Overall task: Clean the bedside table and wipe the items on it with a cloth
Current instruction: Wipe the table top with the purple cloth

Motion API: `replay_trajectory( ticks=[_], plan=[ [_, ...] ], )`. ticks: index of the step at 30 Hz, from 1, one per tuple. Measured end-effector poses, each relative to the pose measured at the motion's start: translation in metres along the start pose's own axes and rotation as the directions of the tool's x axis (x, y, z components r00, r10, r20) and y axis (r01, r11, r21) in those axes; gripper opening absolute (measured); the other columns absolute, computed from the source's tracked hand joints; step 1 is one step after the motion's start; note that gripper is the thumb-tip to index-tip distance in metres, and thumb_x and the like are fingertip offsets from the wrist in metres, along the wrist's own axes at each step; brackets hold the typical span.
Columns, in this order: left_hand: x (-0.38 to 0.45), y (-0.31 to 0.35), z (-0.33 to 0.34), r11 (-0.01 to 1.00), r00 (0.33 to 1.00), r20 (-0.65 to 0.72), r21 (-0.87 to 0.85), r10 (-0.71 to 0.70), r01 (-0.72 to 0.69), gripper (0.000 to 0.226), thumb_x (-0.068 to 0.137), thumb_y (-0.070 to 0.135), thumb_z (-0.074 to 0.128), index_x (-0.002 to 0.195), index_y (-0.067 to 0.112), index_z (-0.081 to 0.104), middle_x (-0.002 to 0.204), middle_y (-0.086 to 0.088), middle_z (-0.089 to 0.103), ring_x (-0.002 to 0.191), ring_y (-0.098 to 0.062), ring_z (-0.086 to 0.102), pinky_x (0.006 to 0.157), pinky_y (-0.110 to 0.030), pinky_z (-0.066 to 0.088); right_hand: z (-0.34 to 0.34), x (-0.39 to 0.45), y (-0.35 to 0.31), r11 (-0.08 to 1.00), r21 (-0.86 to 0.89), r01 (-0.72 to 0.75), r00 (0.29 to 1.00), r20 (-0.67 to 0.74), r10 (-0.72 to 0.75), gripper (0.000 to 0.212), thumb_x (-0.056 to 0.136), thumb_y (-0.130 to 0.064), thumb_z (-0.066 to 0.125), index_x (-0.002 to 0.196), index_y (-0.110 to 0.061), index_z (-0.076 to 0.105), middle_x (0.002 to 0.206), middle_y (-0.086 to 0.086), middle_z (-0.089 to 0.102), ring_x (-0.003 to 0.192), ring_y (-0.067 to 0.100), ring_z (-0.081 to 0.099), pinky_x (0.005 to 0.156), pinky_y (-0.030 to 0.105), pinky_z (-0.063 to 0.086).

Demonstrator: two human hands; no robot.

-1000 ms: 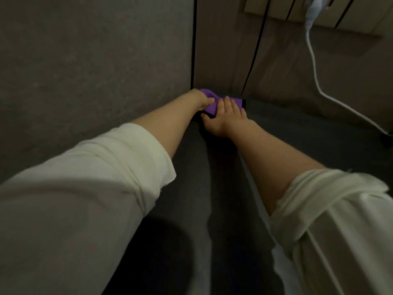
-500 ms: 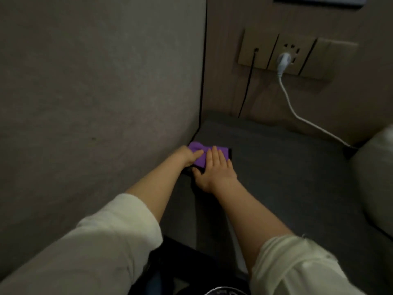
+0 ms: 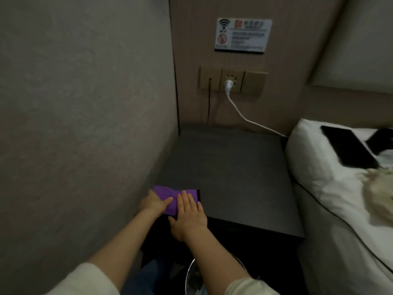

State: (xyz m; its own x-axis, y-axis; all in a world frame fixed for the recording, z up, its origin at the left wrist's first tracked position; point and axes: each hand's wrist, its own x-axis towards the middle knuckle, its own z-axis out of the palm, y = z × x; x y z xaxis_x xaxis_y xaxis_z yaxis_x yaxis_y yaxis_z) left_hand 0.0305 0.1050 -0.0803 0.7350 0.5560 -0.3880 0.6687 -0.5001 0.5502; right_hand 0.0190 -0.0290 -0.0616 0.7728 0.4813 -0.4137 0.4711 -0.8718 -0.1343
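Both hands are wiping the bedside table [image 3: 234, 173] at its front left corner. The right hand [image 3: 189, 211] is pressing flat-fingered on the purple cloth [image 3: 168, 199] while the left hand [image 3: 154, 202] is gripping its edge. Next, probably, comes sweeping toward the far edge.

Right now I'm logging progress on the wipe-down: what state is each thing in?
purple cloth: folded, flat on the table's near left corner
left hand: grips the cloth's left edge
right hand: flat, pressing the cloth
bedside table: top bare
white plug: plugged into the wall socket

sleeves [image 3: 91, 282]: cream-white, long, pushed up | forearms bare | hands ungloved
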Motion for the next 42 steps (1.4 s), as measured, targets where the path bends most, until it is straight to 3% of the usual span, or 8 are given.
replay_trajectory(
  ticks=[3,5,12,18,23,34,39,42],
  plan=[
    [-0.029,0.019,0.012,0.966,0.998,-0.039,0.252,-0.044,0.053,0.087,0.094,0.057,0.043,0.153,0.011,0.000,0.159,-0.019,0.002,0.146,-0.039,0.008,0.118,-0.041,0.015,0.000,-0.012,0.022,0.998,0.045,-0.033,0.999,0.010,0.033,0.073,0.101,-0.051,0.021,0.153,-0.013,-0.014,0.159,0.001,-0.023,0.147,0.015,-0.019,0.120,0.042,-0.008],
    [-0.044,0.030,0.027,0.936,0.999,0.030,0.351,0.028,-0.036,0.079,0.096,0.060,0.027,0.153,0.018,-0.008,0.159,-0.013,-0.017,0.146,-0.035,-0.013,0.118,-0.045,0.000,0.003,-0.022,0.045,0.994,0.082,-0.077,0.997,-0.012,0.078,0.074,0.100,-0.052,0.022,0.153,-0.013,-0.013,0.160,0.001,-0.021,0.147,0.015,-0.018,0.120,0.042,-0.008],
    [-0.099,0.093,0.109,0.792,0.908,0.293,0.453,0.300,-0.409,0.073,0.096,0.060,0.018,0.153,0.023,-0.010,0.157,-0.010,-0.025,0.145,-0.024,-0.022,0.117,-0.043,-0.010,0.017,-0.072,0.161,0.929,0.215,-0.303,0.947,-0.041,0.318,0.077,0.099,-0.056,0.022,0.153,-0.013,-0.011,0.161,0.003,-0.019,0.149,0.017,-0.014,0.120,0.040,-0.004],
    [-0.156,0.152,0.171,0.652,0.798,0.455,0.473,0.395,-0.592,0.069,0.098,0.054,0.021,0.153,0.024,-0.008,0.157,-0.009,-0.024,0.146,-0.026,-0.020,0.119,-0.038,-0.006,0.029,-0.110,0.236,0.863,0.281,-0.420,0.895,-0.030,0.445,0.066,0.103,-0.045,0.019,0.153,-0.013,-0.009,0.161,0.003,-0.017,0.149,0.016,-0.012,0.119,0.038,-0.002],
    [-0.148,0.151,0.164,0.631,0.759,0.495,0.440,0.424,-0.639,0.062,0.100,0.052,0.017,0.153,0.030,-0.005,0.159,-0.002,-0.021,0.146,-0.020,-0.018,0.120,-0.037,-0.003,0.030,-0.106,0.230,0.871,0.163,-0.463,0.873,-0.087,0.480,0.071,0.101,-0.048,0.020,0.153,-0.011,-0.009,0.162,0.005,-0.013,0.149,0.018,-0.010,0.119,0.039,-0.005],
    [-0.029,0.035,0.025,0.809,0.930,0.269,0.470,0.249,-0.353,0.066,0.099,0.054,0.022,0.153,0.026,-0.004,0.160,-0.007,-0.017,0.148,-0.023,-0.013,0.121,-0.035,0.001,0.010,-0.017,0.072,0.982,0.131,-0.138,0.981,-0.117,0.153,0.080,0.097,-0.058,0.024,0.153,-0.011,-0.010,0.161,0.007,-0.017,0.149,0.021,-0.014,0.121,0.038,-0.005],
    [-0.018,0.013,-0.010,0.895,0.916,0.140,0.201,0.375,-0.397,0.060,0.098,0.035,0.048,0.152,0.021,0.025,0.155,-0.007,0.031,0.141,-0.022,0.033,0.111,-0.027,0.028,0.006,-0.007,0.080,0.991,0.099,-0.095,0.989,-0.107,0.105,0.077,0.098,-0.058,0.021,0.154,-0.015,-0.009,0.162,0.002,-0.015,0.149,0.016,-0.012,0.120,0.038,-0.005],
    [-0.029,0.017,-0.009,0.771,0.796,0.184,0.199,0.577,-0.605,0.054,0.088,0.006,0.054,0.141,0.019,0.047,0.142,-0.003,0.051,0.128,-0.018,0.050,0.106,-0.025,0.037,0.003,-0.016,0.128,0.985,0.104,-0.137,0.980,-0.128,0.150,0.075,0.098,-0.058,0.021,0.155,-0.017,-0.005,0.162,-0.001,-0.011,0.149,0.014,-0.009,0.120,0.038,-0.003]
  ],
)
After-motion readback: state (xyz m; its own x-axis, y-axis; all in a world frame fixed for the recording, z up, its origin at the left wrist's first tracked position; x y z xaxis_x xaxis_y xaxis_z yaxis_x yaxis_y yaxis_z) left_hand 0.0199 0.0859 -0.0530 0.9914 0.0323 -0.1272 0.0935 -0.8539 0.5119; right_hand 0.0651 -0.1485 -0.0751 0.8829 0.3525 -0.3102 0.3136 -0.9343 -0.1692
